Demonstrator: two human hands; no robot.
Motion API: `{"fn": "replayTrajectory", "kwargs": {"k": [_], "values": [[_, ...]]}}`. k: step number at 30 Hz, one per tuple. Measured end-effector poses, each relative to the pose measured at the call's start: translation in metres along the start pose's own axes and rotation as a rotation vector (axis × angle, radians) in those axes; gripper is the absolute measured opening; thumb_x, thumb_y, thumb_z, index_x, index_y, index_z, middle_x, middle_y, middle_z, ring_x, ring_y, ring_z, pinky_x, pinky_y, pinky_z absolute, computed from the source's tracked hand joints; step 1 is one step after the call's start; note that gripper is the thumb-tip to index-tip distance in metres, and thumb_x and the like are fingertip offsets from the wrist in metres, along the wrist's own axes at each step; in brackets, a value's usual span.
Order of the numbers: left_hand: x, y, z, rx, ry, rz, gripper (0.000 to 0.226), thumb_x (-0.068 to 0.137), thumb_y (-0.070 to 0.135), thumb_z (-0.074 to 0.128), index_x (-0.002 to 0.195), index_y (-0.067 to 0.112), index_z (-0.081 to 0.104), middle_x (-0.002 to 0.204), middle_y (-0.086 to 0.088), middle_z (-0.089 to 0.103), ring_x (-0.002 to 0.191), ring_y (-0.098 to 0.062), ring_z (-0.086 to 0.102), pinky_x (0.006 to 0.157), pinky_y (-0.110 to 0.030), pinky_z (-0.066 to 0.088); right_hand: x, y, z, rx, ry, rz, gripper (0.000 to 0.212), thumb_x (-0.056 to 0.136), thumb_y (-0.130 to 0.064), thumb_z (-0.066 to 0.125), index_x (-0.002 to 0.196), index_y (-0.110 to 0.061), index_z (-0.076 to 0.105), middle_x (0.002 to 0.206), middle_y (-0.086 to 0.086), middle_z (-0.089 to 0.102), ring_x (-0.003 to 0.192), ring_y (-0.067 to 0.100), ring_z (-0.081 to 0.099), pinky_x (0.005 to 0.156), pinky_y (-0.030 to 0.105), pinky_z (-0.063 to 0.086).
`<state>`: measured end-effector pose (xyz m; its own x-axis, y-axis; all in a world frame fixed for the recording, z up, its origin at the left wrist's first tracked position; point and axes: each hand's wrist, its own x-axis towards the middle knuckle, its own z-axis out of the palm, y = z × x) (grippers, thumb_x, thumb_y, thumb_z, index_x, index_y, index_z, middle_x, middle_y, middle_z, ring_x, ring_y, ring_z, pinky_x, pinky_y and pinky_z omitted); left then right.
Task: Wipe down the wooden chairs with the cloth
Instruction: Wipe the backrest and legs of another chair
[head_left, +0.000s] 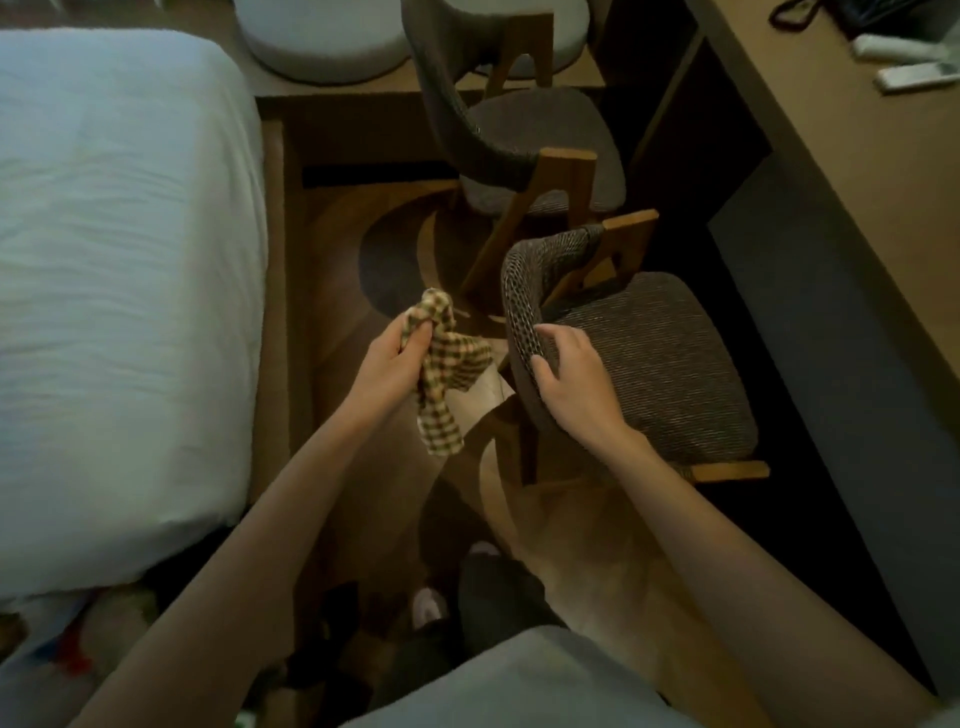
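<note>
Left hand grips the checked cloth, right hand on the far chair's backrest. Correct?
One slip: the left hand grips the checked cloth, but the right hand is on the near chair's backrest, not on the far chair, per the head view.

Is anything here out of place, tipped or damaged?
Nothing stands out. The near chair and the far chair stand upright beside the desk; the left hand grips the checked cloth, the right hand holds the near chair's backrest.
</note>
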<state>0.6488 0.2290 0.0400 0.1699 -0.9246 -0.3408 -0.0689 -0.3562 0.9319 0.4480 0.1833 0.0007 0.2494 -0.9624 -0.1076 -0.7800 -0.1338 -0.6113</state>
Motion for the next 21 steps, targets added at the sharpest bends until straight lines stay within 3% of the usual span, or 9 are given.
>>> {"fn": "replayTrajectory", "kwargs": {"k": [6,10,15,17,21], "values": [[0.084,0.005,-0.017,0.021,-0.121,-0.081,0.032,0.102,0.025,0.034,0.129,0.015,0.047,0.122,-0.005,0.057,0.114,-0.018,0.055,0.104,-0.040,0.041,0.060,-0.003,0.036,-0.056,-0.107,0.144,0.060,0.100,-0.035,0.039,0.151,-0.016,0.013,0.157,0.002,0.018,0.143,0.018,0.018,0.115,0.034,0.023],[0.132,-0.001,-0.022,-0.002,-0.167,-0.117,0.031,0.102,0.027,0.033,0.131,0.021,0.045,0.116,0.005,0.057,0.108,-0.010,0.054,0.102,-0.034,0.041,0.091,-0.002,0.061,-0.123,-0.079,0.186,0.062,0.101,-0.038,0.031,0.152,-0.016,0.003,0.159,0.008,0.007,0.144,0.023,0.015,0.113,0.034,0.024],[0.172,-0.024,-0.020,-0.067,-0.242,-0.233,0.038,0.102,0.030,0.033,0.140,0.024,0.039,0.117,0.009,0.055,0.116,-0.013,0.051,0.107,-0.040,0.037,0.106,0.001,0.074,-0.128,0.029,0.230,0.058,0.099,-0.048,0.025,0.149,-0.036,-0.001,0.149,0.008,0.035,0.125,0.028,0.047,0.094,0.044,0.046],[0.185,-0.036,-0.014,-0.120,-0.272,-0.260,0.039,0.102,0.031,0.033,0.140,0.026,0.038,0.124,0.005,0.054,0.119,-0.015,0.050,0.108,-0.044,0.036,0.109,0.000,0.077,-0.157,0.064,0.243,0.056,0.099,-0.049,0.024,0.149,-0.041,0.000,0.139,0.007,0.048,0.113,0.027,0.055,0.085,0.042,0.048],[0.206,-0.068,0.004,-0.237,-0.343,-0.279,0.042,0.101,0.035,0.034,0.143,0.032,0.033,0.136,0.003,0.050,0.125,-0.018,0.047,0.110,-0.048,0.033,0.107,0.002,0.084,-0.249,0.148,0.247,0.054,0.099,-0.051,0.022,0.148,-0.043,0.003,0.128,0.004,0.057,0.106,0.022,0.060,0.081,0.038,0.048]]}}
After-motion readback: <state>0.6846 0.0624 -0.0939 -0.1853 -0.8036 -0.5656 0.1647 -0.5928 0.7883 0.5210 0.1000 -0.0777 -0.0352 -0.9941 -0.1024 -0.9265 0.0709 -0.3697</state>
